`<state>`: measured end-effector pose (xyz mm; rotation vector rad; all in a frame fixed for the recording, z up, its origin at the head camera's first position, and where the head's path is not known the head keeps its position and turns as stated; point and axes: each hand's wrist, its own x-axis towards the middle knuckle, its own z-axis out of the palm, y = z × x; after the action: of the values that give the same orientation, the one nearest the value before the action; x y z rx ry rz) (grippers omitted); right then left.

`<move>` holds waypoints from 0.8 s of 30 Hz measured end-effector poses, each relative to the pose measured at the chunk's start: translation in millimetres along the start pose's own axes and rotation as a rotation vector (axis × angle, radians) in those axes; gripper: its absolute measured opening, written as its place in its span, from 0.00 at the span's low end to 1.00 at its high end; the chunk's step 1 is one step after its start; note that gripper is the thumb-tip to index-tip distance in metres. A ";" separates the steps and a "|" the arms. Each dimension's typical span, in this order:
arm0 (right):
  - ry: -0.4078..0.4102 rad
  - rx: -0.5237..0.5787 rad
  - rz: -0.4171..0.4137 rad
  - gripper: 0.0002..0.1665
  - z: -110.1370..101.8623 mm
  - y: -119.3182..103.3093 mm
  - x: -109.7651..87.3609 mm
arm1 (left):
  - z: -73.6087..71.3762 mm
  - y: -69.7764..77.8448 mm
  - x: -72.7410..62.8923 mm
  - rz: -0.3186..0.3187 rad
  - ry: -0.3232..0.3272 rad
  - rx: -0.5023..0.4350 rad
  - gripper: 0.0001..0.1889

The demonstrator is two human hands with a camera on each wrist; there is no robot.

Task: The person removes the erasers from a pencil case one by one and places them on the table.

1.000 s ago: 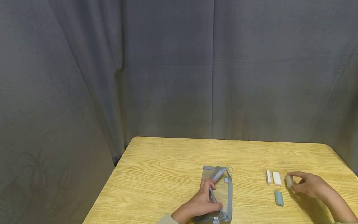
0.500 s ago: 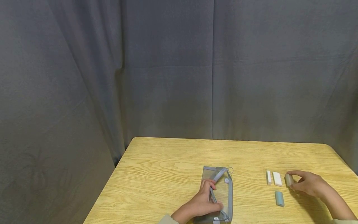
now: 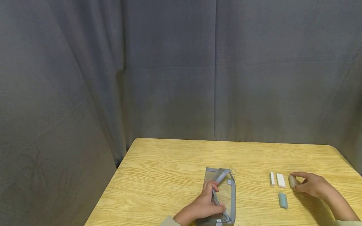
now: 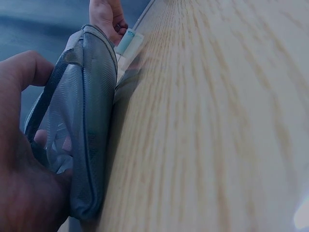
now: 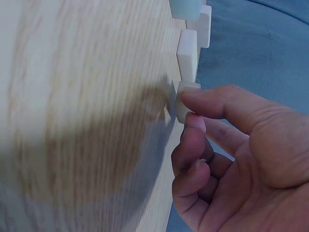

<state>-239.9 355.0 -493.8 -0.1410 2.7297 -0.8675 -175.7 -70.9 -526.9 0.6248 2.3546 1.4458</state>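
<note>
A grey see-through mesh zip pouch [image 3: 227, 193] lies on the table, its zip mouth spread apart. My left hand [image 3: 202, 204] holds that mouth, thumb at one edge and curled fingers at the other. Over to the right, my right hand [image 3: 314, 185] pinches a greyish-beige eraser [image 5: 185, 104] between thumb and fingers, close to the tabletop. Beside it stand a wide white eraser [image 3: 281, 180] and a narrow white eraser [image 3: 272, 179]. A blue-green eraser [image 3: 283, 201] lies nearer the front. Part of the pouch is hidden behind my left hand.
The wood-grain table [image 3: 158, 175] has rounded far corners. Grey curtains [image 3: 169, 78] hang behind it and along the left side. A small ring [image 3: 233, 171] sits at the pouch's far corner.
Almost nothing differs. Both hands stay in place, the left at the pouch mouth and the right on the greyish-beige eraser.
</note>
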 end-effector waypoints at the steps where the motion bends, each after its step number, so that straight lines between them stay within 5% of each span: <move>1: -0.001 -0.004 0.000 0.39 0.2 0.3 0.2 | 0.0 0.0 0.0 0.000 -0.001 0.003 0.25; 24: -0.018 -0.018 -0.010 0.40 0.8 3.1 3.1 | -1.5 1.3 -0.5 -0.011 -0.018 -0.002 0.25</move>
<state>-242.6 356.5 -496.9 -0.1659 2.7226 -0.8405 -175.7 -71.8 -525.0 0.6210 2.3389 1.4319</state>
